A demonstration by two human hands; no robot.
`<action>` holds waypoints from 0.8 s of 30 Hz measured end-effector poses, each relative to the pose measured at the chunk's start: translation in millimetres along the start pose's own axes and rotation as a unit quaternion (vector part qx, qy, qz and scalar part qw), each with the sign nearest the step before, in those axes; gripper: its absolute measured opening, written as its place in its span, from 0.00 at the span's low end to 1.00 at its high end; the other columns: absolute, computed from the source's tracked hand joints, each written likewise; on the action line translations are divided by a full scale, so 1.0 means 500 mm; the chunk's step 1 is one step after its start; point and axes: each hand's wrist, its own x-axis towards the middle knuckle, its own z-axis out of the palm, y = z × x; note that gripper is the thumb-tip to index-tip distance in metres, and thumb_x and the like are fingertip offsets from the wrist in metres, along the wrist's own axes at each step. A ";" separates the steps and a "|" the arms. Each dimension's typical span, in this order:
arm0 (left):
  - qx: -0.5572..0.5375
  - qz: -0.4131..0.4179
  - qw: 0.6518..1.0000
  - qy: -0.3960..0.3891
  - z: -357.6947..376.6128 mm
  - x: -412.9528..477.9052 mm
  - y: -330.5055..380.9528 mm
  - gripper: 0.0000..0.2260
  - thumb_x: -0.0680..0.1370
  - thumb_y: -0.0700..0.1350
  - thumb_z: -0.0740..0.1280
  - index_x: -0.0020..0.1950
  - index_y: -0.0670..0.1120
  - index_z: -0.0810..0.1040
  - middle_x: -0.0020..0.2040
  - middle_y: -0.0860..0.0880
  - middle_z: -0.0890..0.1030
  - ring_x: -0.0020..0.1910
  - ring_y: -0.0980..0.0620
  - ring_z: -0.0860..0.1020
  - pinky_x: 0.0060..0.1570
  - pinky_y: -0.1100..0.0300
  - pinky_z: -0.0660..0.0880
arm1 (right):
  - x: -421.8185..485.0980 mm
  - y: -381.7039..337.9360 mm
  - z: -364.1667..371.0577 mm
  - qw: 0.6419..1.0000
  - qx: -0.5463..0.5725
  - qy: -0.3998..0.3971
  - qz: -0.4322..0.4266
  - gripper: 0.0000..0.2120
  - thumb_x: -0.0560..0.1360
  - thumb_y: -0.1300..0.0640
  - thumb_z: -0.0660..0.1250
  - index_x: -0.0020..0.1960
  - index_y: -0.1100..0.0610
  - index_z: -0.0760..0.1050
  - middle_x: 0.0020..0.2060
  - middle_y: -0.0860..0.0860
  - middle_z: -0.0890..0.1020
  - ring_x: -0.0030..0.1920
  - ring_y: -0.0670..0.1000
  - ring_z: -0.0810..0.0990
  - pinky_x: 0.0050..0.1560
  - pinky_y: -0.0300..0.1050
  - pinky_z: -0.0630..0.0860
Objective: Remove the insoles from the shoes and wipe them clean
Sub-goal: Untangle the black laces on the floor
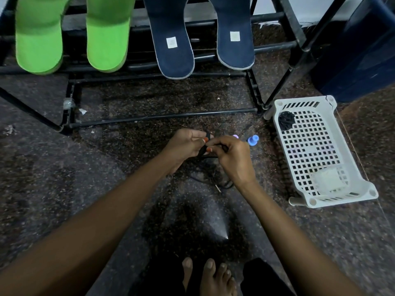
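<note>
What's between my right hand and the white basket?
Head view: a small blue plastic piece on the floor, a lilac piece closer to your right hand.

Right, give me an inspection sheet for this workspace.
Surface: dark speckled stone floor, a few small scraps.
Job's things: pair of green foam insoles and pair of navy insoles with white labels, lying on the black metal rack.
Clutter: white perforated plastic basket; small blue plastic piece.
Grippers: left hand and right hand both pinch a thin black cord.
Cables: that cord trails onto the floor.
Surroundings: dark blue container at right.
</note>
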 end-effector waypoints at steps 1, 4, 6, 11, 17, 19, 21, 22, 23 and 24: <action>0.008 -0.003 1.000 -0.004 0.000 0.000 0.000 0.15 0.81 0.38 0.60 0.66 0.34 0.72 0.57 0.40 0.79 0.50 0.52 0.80 0.44 0.68 0.75 | 0.004 0.000 -0.005 1.000 0.015 0.002 0.005 0.07 0.69 0.72 0.67 0.41 0.63 0.81 0.37 0.54 0.82 0.36 0.43 0.79 0.41 0.33 0.75; 0.004 0.010 0.999 -0.048 0.003 -0.006 0.005 0.10 0.81 0.36 0.59 0.59 0.34 0.75 0.44 0.44 0.82 0.39 0.58 0.82 0.42 0.69 0.78 | 0.015 0.002 -0.013 0.999 0.030 0.014 0.021 0.08 0.69 0.72 0.67 0.40 0.62 0.81 0.36 0.49 0.80 0.38 0.47 0.79 0.43 0.39 0.76; -0.003 0.023 0.997 -0.074 0.001 -0.010 0.009 0.09 0.81 0.36 0.58 0.54 0.37 0.77 0.42 0.45 0.82 0.37 0.59 0.82 0.43 0.68 0.79 | 0.020 0.001 -0.018 0.997 0.053 0.022 0.044 0.08 0.69 0.71 0.67 0.40 0.60 0.80 0.35 0.47 0.80 0.37 0.43 0.79 0.42 0.37 0.76; -0.012 0.018 0.991 -0.129 0.001 -0.019 0.015 0.09 0.82 0.38 0.58 0.55 0.38 0.77 0.42 0.46 0.82 0.37 0.59 0.82 0.41 0.68 0.77 | 0.031 0.002 -0.036 0.989 0.114 0.054 0.075 0.08 0.71 0.68 0.69 0.39 0.57 0.79 0.34 0.44 0.80 0.32 0.40 0.77 0.37 0.36 0.76; -0.161 0.008 0.974 -0.161 0.008 -0.025 0.028 0.11 0.81 0.36 0.56 0.51 0.39 0.78 0.33 0.51 0.82 0.33 0.59 0.80 0.48 0.61 0.80 | 0.036 0.021 -0.032 0.954 0.250 0.089 0.142 0.09 0.71 0.68 0.68 0.39 0.55 0.79 0.30 0.43 0.81 0.33 0.39 0.78 0.38 0.32 0.73; -0.226 0.008 0.962 -0.152 0.011 -0.025 0.031 0.11 0.81 0.35 0.55 0.52 0.38 0.77 0.36 0.49 0.84 0.35 0.58 0.81 0.47 0.61 0.80 | 0.027 0.025 -0.018 0.938 0.295 0.078 0.166 0.10 0.73 0.69 0.65 0.40 0.56 0.78 0.29 0.43 0.82 0.33 0.40 0.78 0.39 0.34 0.74; -0.285 0.010 0.949 -0.136 0.010 -0.022 0.033 0.11 0.81 0.34 0.55 0.52 0.37 0.77 0.40 0.46 0.85 0.38 0.56 0.83 0.46 0.61 0.81 | 0.015 0.025 0.001 0.937 0.294 0.070 0.175 0.09 0.74 0.71 0.62 0.43 0.60 0.79 0.28 0.41 0.81 0.30 0.37 0.76 0.36 0.30 0.71; -0.306 0.013 0.943 -0.127 0.008 -0.021 0.034 0.11 0.81 0.34 0.55 0.52 0.37 0.77 0.42 0.45 0.85 0.39 0.56 0.83 0.46 0.61 0.81 | 0.008 0.023 0.008 0.942 0.280 0.067 0.173 0.08 0.74 0.71 0.62 0.45 0.63 0.78 0.25 0.39 0.79 0.28 0.36 0.74 0.34 0.28 0.69; -0.319 0.018 0.940 -0.118 0.007 -0.019 0.034 0.10 0.81 0.34 0.55 0.52 0.37 0.76 0.44 0.45 0.85 0.40 0.55 0.84 0.46 0.62 0.80 | 0.003 0.022 0.015 0.949 0.261 0.062 0.167 0.08 0.74 0.71 0.62 0.47 0.64 0.78 0.24 0.38 0.77 0.26 0.35 0.73 0.32 0.27 0.67; -0.325 0.023 0.939 -0.110 0.006 -0.019 0.034 0.10 0.81 0.33 0.55 0.52 0.37 0.76 0.46 0.45 0.85 0.42 0.55 0.84 0.46 0.62 0.80 | -0.002 0.021 0.019 0.956 0.242 0.056 0.155 0.08 0.74 0.71 0.62 0.47 0.64 0.78 0.24 0.37 0.77 0.26 0.35 0.72 0.33 0.27 0.67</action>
